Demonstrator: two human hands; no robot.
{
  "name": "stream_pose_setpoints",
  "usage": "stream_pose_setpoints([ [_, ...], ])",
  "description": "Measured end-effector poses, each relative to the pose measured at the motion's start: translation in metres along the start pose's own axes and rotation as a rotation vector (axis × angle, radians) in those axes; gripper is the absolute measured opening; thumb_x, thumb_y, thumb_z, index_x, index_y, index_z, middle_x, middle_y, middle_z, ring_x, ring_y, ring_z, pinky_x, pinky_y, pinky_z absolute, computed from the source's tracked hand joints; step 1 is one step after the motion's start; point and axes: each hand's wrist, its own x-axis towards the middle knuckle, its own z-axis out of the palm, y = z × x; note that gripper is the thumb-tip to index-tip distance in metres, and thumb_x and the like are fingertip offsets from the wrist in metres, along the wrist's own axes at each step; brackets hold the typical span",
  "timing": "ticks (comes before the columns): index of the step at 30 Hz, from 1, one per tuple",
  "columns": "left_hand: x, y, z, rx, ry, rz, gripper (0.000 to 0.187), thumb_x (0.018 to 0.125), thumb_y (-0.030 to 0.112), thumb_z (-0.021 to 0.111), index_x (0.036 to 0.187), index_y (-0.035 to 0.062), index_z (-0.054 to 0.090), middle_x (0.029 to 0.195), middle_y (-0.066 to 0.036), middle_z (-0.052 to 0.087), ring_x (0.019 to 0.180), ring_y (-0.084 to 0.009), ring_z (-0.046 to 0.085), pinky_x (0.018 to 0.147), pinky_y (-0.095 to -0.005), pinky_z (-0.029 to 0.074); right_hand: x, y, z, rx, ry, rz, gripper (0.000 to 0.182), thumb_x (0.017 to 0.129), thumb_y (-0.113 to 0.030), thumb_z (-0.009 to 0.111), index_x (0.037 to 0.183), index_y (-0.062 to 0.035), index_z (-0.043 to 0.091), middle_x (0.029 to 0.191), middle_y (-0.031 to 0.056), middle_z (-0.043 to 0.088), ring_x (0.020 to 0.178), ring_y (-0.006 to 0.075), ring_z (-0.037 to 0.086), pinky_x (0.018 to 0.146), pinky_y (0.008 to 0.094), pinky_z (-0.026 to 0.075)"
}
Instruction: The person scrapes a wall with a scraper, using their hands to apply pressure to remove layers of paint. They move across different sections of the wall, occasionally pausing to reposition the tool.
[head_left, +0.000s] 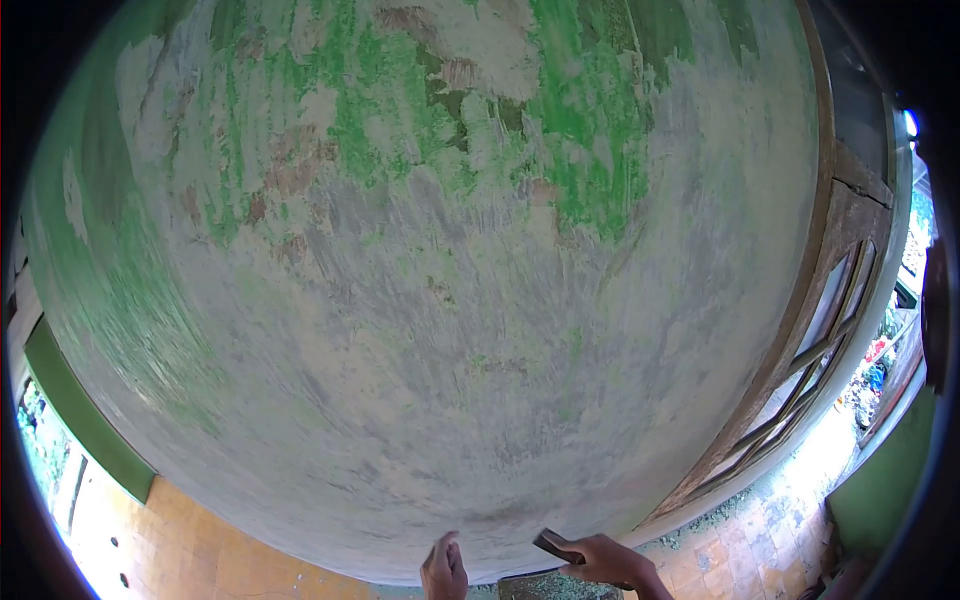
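Observation:
A wall (430,330) with worn green paint and bare grey patches fills most of the view. My right hand (605,562) comes in from the bottom right, fingers wrapped round a dark flat-faced scraping tool (555,546). The tool's dark end points up and left, close to the lower wall; the rest of it is hidden in the grip. To its left, my left hand (443,570) is raised near the wall's base. Its fingers are loosely bent and apart, with nothing visible in them.
On the right stands a wooden window frame (775,400) with bars. Paint flakes (700,525) litter the tiled floor (230,540) beneath it. A green panel edge (85,420) borders a bright opening at the left. Another green surface (885,490) rises at the lower right.

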Motion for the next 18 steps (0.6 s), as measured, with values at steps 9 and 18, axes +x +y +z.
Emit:
stream_pose_setpoints([
  [9, 0.083, 0.075, -0.055, 0.016, 0.349, -0.036, 0.042, 0.093, -0.001, 0.056, 0.134, -0.0019, 0.062, 0.134, -0.022, 0.061, 0.121, -0.0376, 0.062, 0.098, -0.0437, 0.051, -0.012, -0.202, -0.128, -0.283, 0.757, -0.452, 0.075, 0.091, -0.003, 0.062, 0.160, -0.0133, 0.034, 0.076, 0.0149, 0.064, 0.060, 0.0233, 0.060, 0.063, 0.0404, 0.051],
  [18, 0.115, 0.088, -0.075, 0.244, -0.010, 0.077, 0.060, 0.098, 0.003, 0.048, 0.154, -0.0072, 0.033, 0.166, -0.033, 0.009, 0.152, -0.0560, 0.003, 0.122, -0.0634, 0.008, 0.025, -0.311, -0.179, -0.430, 1.176, -0.459, 0.083, 0.082, 0.010, 0.058, 0.159, -0.0157, 0.038, 0.087, 0.0256, 0.066, 0.058, 0.0322, 0.058, 0.069, 0.0398, 0.051],
])
